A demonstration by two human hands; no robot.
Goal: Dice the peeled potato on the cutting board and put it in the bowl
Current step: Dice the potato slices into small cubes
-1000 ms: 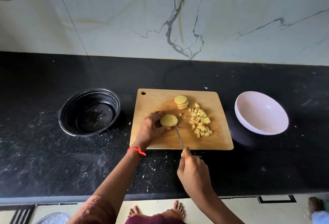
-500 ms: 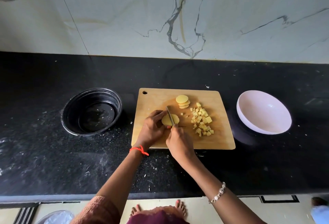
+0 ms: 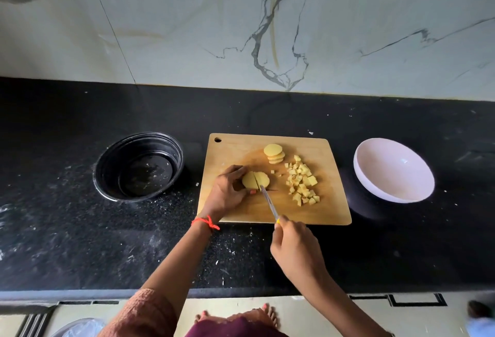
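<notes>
Just off the board's [image 3: 329, 213] near edge, the right hand [image 3: 294, 245] grips the knife [image 3: 269, 204], its tip reaching the potato [image 3: 255, 180] left of the board's middle. The left hand [image 3: 227, 192] curls round that potato, fingertips just beside the cut line — a slip or a shifting piece could nick them. Dice [image 3: 302, 181] lie right of centre; slices [image 3: 273, 152] sit stacked toward the far edge. The bowl [image 3: 393, 170], right of the board, is empty — scraped dice could scatter across the gap.
</notes>
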